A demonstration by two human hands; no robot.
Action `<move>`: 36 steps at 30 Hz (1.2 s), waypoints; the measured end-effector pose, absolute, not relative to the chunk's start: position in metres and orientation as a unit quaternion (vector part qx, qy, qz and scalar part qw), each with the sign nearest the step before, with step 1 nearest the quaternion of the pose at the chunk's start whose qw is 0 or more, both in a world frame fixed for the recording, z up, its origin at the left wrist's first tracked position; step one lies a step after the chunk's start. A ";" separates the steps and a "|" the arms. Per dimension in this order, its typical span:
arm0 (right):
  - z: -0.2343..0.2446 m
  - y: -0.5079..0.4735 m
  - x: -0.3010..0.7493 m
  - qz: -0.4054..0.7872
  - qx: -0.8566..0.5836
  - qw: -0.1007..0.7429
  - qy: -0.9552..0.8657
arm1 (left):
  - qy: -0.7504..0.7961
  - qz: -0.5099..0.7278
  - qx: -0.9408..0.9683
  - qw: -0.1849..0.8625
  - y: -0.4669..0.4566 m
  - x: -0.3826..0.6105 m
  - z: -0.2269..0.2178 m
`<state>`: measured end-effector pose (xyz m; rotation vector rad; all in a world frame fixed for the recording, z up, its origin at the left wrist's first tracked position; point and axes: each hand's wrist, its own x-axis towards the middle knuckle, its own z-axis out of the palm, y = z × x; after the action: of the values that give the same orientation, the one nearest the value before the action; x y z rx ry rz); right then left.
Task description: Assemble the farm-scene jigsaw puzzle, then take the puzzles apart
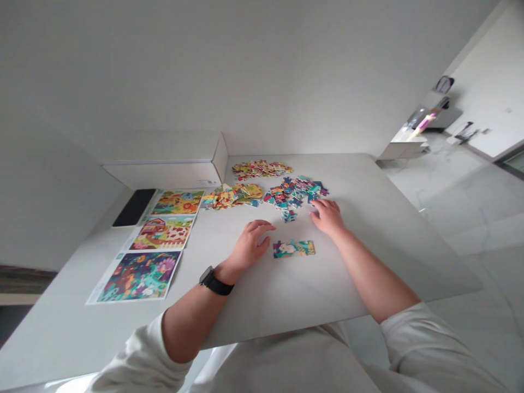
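My right hand (328,217) rests at the right edge of a pile of dark blue, teal and purple jigsaw puzzle pieces (295,188). Its index fingertip touches or almost touches a piece there, while the thumb stands apart. My left hand (252,243), with a black watch on the wrist, hovers over or lies on the table with fingers and thumb apart and nothing between them. Just right of it is a short joined strip of puzzle pieces (293,249) with a white animal on teal. A small group of pieces (289,216) lies between the pile and the strip.
Two more piles, yellow puzzle pieces (233,196) and red-green puzzle pieces (262,169), lie farther back. A white box (172,173) stands against the wall. At left are a dark phone (135,207) and a printed picture sheet (139,275) with several scenes. The table (393,218) ends at right.
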<state>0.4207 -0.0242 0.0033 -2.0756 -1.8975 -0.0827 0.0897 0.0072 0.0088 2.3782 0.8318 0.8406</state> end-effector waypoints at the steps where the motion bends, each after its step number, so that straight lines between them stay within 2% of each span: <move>1: 0.004 -0.025 0.422 -0.031 -0.737 0.160 -0.655 | 0.305 0.305 0.870 0.238 0.007 0.089 0.009; 7: 0.014 -0.028 0.424 -0.047 -0.768 0.161 -0.619 | 0.306 0.291 0.880 0.217 0.010 0.090 0.007; 11: 0.017 -0.028 0.407 -0.019 -0.643 0.205 -0.737 | 0.300 0.288 0.889 0.190 0.014 0.092 0.007; 14: 0.014 -0.028 0.390 0.025 -0.532 0.197 -0.823 | 0.299 0.272 0.901 0.156 0.020 0.094 0.014; 16: 0.013 -0.028 0.384 0.039 -0.515 0.189 -0.835 | 0.299 0.247 0.912 0.130 0.027 0.098 0.019; 25: 0.016 -0.029 0.416 -0.013 -0.666 0.180 -0.724 | 0.308 0.135 0.939 0.070 0.060 0.136 0.016; 36: 0.012 -0.028 0.421 -0.004 -0.684 0.173 -0.709 | 0.270 0.188 0.938 0.105 0.055 0.117 0.010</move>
<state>0.4208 -0.0278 0.0119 -1.9398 -2.0104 -0.0101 0.1172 0.0548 0.0104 2.7660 0.7968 0.5549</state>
